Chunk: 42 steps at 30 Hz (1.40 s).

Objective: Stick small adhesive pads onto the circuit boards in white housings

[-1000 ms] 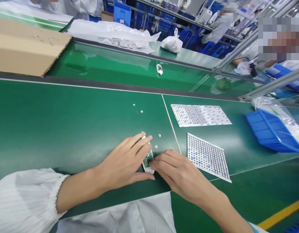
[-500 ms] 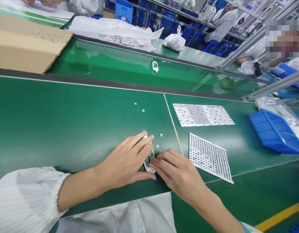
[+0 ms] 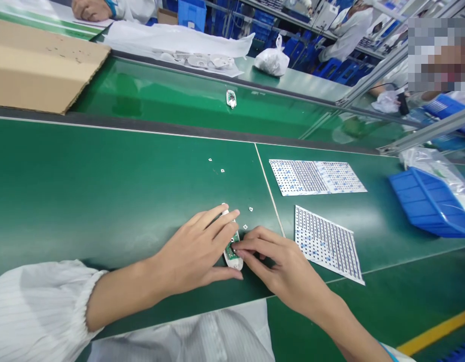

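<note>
A white oval casing (image 3: 233, 262) with a green circuit board (image 3: 231, 250) inside lies on the green table (image 3: 104, 191). My left hand (image 3: 202, 241) rests over its upper part and left side, fingers on the casing and thumb by its lower end. The fingertips of my right hand (image 3: 274, 256) are pinched together over the board from the right; whatever is between them is too small to make out. Small white square pieces (image 3: 250, 208) lie just beyond the hands. Two sheets of dotted stickers, one farther back (image 3: 317, 177) and one nearer (image 3: 326, 244), lie to the right.
Behind the table runs a green belt (image 3: 172, 100) bearing another white casing (image 3: 231, 98). Cardboard (image 3: 44, 65) lies at the back left. A blue bin (image 3: 424, 201) stands at the right, beside clear plastic. Other people are across the line.
My right hand's fingers have shifted slightly and bent at the board, showing more of the casing's lower end. The casing on the belt has moved left. A person's hand shows more fully at the upper left.
</note>
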Each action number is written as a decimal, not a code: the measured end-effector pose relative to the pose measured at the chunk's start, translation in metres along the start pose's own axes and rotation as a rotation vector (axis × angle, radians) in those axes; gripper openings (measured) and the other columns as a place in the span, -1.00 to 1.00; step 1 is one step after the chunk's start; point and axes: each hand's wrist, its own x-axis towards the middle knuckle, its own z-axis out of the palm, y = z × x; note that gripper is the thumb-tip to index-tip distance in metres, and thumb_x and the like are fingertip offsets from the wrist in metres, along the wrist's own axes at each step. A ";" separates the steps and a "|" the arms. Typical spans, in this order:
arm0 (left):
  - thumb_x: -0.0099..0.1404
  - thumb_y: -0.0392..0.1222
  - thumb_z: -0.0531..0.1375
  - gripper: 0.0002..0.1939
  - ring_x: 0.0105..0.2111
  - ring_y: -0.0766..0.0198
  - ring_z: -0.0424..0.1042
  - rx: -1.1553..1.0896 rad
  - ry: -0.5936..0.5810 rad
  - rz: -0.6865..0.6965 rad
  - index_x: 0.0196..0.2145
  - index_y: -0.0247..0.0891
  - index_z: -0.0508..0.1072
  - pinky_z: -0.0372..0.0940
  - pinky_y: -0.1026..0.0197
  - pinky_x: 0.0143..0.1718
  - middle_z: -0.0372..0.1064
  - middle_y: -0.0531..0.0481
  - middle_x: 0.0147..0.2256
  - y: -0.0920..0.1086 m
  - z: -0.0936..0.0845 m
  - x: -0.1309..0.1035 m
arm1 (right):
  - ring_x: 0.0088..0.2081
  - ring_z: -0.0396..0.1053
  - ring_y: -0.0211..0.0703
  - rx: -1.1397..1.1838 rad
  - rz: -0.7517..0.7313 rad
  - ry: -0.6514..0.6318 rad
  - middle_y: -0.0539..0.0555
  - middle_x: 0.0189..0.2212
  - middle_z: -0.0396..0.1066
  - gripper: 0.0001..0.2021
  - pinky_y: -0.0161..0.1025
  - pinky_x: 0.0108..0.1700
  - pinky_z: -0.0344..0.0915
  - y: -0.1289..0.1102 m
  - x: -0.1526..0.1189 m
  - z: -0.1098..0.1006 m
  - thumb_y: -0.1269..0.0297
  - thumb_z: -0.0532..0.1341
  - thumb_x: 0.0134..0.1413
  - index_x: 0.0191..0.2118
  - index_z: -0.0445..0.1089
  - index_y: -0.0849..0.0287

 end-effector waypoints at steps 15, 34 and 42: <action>0.28 0.36 0.11 -0.31 0.26 -0.12 0.16 0.069 -0.018 0.015 0.02 -0.34 0.28 0.29 -0.05 0.10 0.24 -0.27 0.22 0.000 0.000 0.000 | -0.27 0.35 -0.15 -0.111 0.007 -0.040 0.02 -0.28 0.38 -0.89 -0.24 -0.33 0.28 -0.004 0.001 -0.002 0.48 0.17 0.29 -0.22 0.37 0.11; 0.26 0.36 0.14 -0.28 0.27 -0.10 0.14 0.071 -0.037 0.018 0.04 -0.36 0.26 0.29 -0.05 0.11 0.24 -0.25 0.22 -0.001 0.000 0.000 | -0.29 0.25 -0.13 -0.318 -0.223 -0.026 0.09 -0.28 0.37 -0.82 -0.22 -0.35 0.19 0.005 0.004 0.002 0.40 0.07 0.39 -0.17 0.43 0.24; 0.20 0.38 0.19 -0.25 0.27 -0.09 0.14 0.024 -0.061 -0.021 0.05 -0.33 0.23 0.30 -0.07 0.12 0.27 -0.22 0.21 -0.003 0.000 -0.001 | -0.33 0.21 -0.09 -0.627 -0.312 -0.072 0.10 -0.31 0.33 -0.73 -0.17 -0.39 0.15 -0.002 -0.010 -0.003 0.42 0.00 0.39 0.03 0.39 0.27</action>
